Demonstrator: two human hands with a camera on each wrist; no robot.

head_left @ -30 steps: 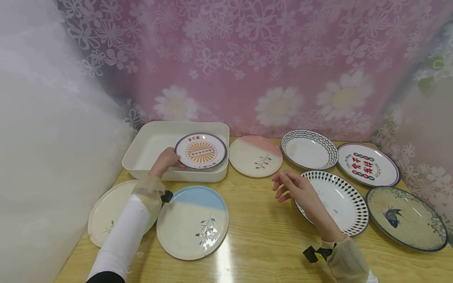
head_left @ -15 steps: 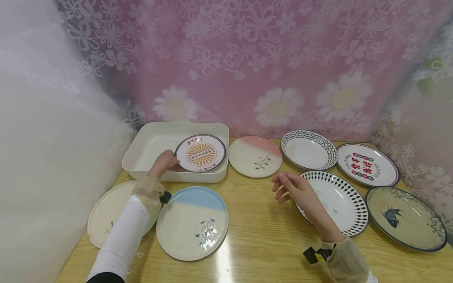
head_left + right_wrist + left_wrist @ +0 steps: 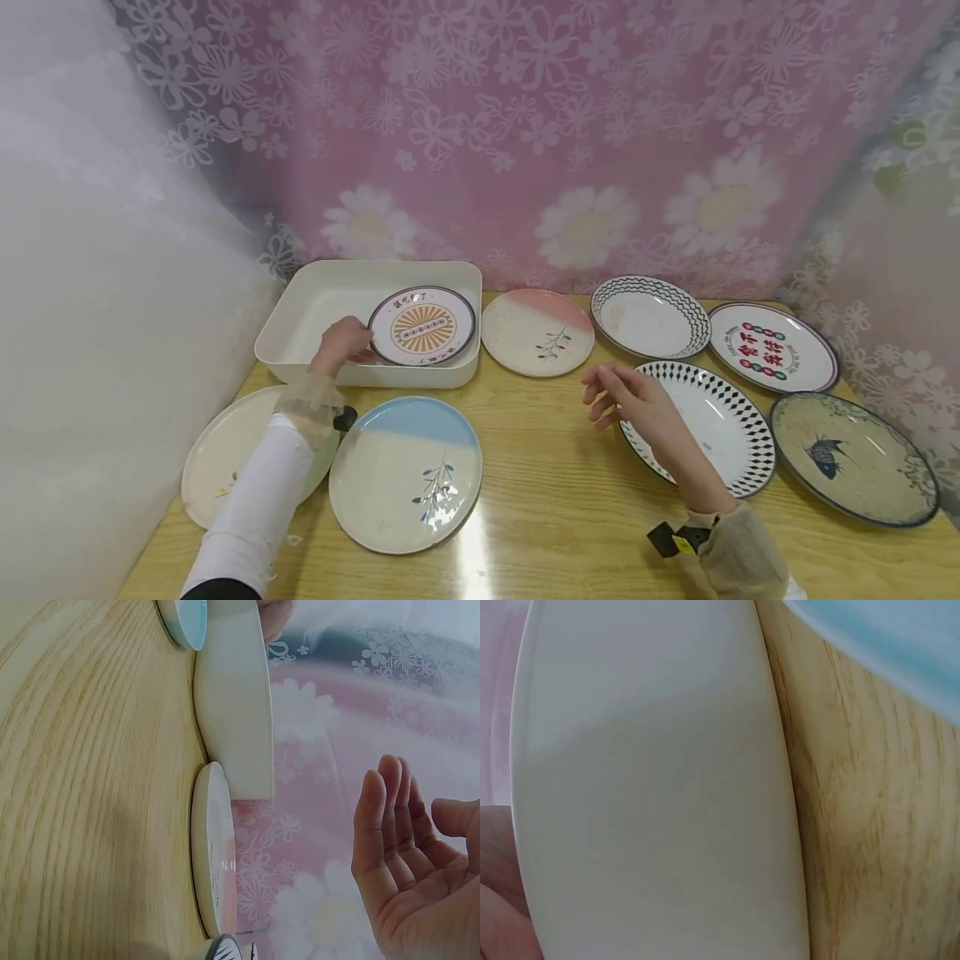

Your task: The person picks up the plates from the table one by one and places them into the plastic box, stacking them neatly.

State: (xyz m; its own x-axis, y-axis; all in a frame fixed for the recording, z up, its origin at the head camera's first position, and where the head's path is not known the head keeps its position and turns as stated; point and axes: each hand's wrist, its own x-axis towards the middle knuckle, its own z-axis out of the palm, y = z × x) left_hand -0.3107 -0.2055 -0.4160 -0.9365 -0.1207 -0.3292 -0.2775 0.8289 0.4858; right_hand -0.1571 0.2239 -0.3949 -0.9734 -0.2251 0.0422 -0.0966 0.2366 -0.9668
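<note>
The wooden worktop [image 3: 547, 517] is occupied at its back left by a white basin [image 3: 405, 377]. To the right, a diamond-rimmed plate [image 3: 716, 408] is set, and in front of the basin a blue-and-cream plate [image 3: 390, 492] is laid. Within the basin's right part, a sunburst plate [image 3: 422, 327] is pinched at its left rim by the left hand [image 3: 343, 340]. The right hand [image 3: 632, 398] is held raised above the worktop, its fingers relaxed and slightly bent, near the diamond-rimmed plate.
</note>
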